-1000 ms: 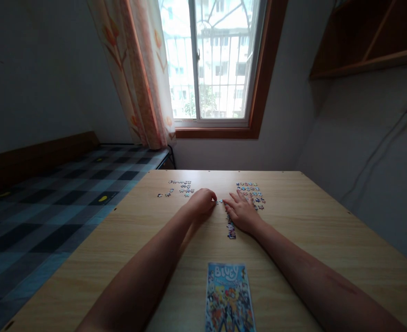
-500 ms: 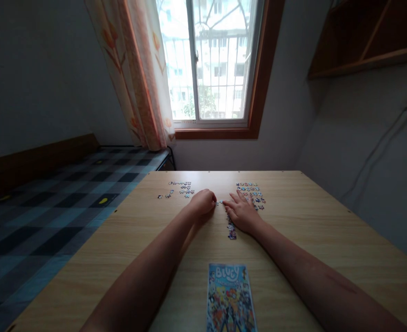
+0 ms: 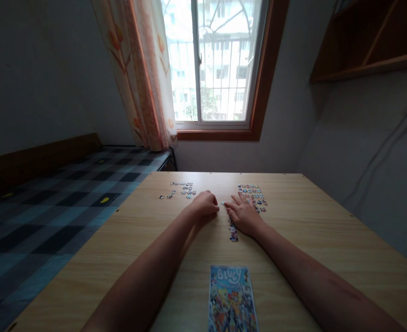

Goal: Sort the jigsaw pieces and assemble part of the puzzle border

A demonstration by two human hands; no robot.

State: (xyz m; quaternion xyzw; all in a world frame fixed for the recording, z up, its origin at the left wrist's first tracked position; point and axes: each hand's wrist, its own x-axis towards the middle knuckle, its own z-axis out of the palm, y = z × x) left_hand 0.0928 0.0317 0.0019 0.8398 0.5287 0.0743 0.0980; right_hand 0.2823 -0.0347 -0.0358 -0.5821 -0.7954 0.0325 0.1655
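Note:
My left hand (image 3: 206,204) is closed over the middle of the table, fingertips pressed together. Whatever lies in them, if anything, is hidden. Just right of those fingertips, a light puzzle piece (image 3: 223,203) rests at the tip of my right index finger. My right hand (image 3: 244,212) lies flat with its fingers spread, partly covering several puzzle pieces. From under it a joined strip of puzzle pieces (image 3: 233,234) runs towards me. Beyond it are rows of loose puzzle pieces (image 3: 250,190). Another group of loose pieces (image 3: 188,190) lies left of my left hand.
A Bluey picture card (image 3: 232,295) lies on the wooden table (image 3: 307,221) close to me. The bed (image 3: 44,221) with a checked cover adjoins on the left. Behind the table are a window (image 3: 220,69) and a curtain (image 3: 144,78); a shelf (image 3: 369,64) hangs at right.
The view has shifted slightly. The small piece that showed beside my left fingertips is out of sight now, and those fingers look more curled. My right hand stays flat in place.

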